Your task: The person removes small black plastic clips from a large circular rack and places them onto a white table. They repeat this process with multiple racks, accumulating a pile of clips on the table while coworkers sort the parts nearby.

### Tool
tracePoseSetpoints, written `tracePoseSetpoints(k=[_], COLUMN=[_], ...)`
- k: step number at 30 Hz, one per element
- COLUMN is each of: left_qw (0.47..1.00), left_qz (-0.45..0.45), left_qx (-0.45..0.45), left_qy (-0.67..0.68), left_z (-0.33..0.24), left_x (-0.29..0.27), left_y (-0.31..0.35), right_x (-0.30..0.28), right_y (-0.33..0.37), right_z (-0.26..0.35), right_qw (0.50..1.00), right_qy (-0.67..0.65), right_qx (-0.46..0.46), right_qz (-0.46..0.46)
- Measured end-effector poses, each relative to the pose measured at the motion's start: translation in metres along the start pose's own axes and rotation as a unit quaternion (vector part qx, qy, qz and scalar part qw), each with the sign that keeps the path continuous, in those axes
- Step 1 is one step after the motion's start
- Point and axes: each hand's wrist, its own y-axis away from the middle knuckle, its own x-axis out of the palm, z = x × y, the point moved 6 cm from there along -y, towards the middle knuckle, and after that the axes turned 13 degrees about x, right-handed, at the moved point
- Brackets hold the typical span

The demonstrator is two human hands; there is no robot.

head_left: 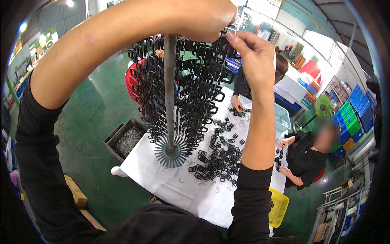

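The left hand (pixel 215 19) bends over the top of a tall rack hung with black, open-framed rectangular pieces (pixel 213 94); its fingers are mostly hidden, so I cannot tell what it holds. Close beside its fingertips, the right hand (pixel 257 56) has thumb and fingers drawn narrow against the rack's upper pieces; whether it grips one, I cannot tell. Below the left hand stand the rack's grey metal pole (pixel 170 87) and grey slotted round base (pixel 172 153). Well below the right hand, loose black frames (pixel 219 159) lie heaped on a white-covered table (pixel 152 179).
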Motion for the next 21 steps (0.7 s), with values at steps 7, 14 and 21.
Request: tracePoseSetpoints(k=[7,14,21], left_qw=[0.993,0.985,0.989], left_qz=[0.064,-0.034,-0.026], left_qx=[-0.056,0.064,0.031], left_qy=[0.083,0.156,0.145], left_z=[0.007,-0.002,-0.019], left_x=[-0.002,-0.017,-0.026], left_y=[0.014,0.035,0.03], right_x=[-0.069,-0.109,-0.077], right_y=[0.016,0.091,0.133], right_z=[-0.062,-0.23,-0.235], right_qw=[0.995,0.954,0.928], right_qy=[-0.017,0.218,0.321], right_qx=[0.1,0.203,0.18], right_qz=[0.001,-0.035,-0.058])
